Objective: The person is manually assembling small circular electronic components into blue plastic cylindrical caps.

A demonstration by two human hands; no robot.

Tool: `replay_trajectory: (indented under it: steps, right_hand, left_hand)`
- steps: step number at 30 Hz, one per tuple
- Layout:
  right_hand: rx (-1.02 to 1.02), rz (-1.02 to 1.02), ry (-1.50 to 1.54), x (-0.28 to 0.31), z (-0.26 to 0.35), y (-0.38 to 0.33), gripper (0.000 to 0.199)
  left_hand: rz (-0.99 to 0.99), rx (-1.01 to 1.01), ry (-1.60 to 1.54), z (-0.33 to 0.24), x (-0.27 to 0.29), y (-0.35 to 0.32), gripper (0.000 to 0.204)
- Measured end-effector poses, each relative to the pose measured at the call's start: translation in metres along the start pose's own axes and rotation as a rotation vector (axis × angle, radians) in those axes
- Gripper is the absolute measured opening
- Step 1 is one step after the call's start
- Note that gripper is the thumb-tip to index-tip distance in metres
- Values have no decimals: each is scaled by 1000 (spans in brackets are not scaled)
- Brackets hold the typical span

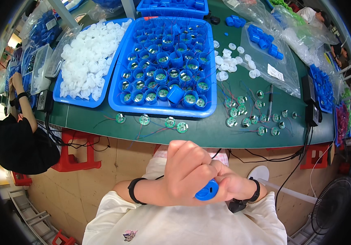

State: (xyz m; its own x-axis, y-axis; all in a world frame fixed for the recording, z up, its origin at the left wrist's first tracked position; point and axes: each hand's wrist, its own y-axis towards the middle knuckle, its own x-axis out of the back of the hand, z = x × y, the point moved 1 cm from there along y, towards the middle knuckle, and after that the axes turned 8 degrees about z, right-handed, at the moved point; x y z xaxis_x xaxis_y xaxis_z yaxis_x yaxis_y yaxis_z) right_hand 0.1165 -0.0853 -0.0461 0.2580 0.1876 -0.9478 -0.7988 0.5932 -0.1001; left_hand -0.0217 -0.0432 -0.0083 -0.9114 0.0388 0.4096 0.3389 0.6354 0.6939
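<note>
In front of my white shirt my two hands meet around a blue plastic cup (207,192), whose round end with a small rectangular slot shows. The fingers of my right hand (233,182) curl about its side. My left hand (188,171) is closed in a fist against the cup's upper side; its fingertips, and anything in them, are hidden. On the green table beyond, several round green circuit boards (169,122) with thin wires lie along the front edge. More boards (242,110) are clustered at the right.
A blue tray (159,109) holds blue cups with boards and wires. Left of it, another tray (77,101) is heaped with white plastic discs. Loose white discs (226,62), a pen (270,100) and plastic bags lie right. A person (20,139) sits left; a black fan (331,204) stands right.
</note>
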Motion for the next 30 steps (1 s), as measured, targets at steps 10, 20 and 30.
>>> replay_trajectory:
  steps: [10, 20, 30]
  right_hand:
    - [-51, 198, 265, 9, -10, 7, 40]
    - [-133, 121, 45, 18, -15, -1, 27]
    - [-62, 137, -90, 23, -23, 2, 43]
  left_hand:
    - [-64, 11, -80, -1, -3, 7, 26]
    - [-72, -9, -56, -8, -4, 4, 27]
    - [-67, -4, -142, -5, 1, 4, 28]
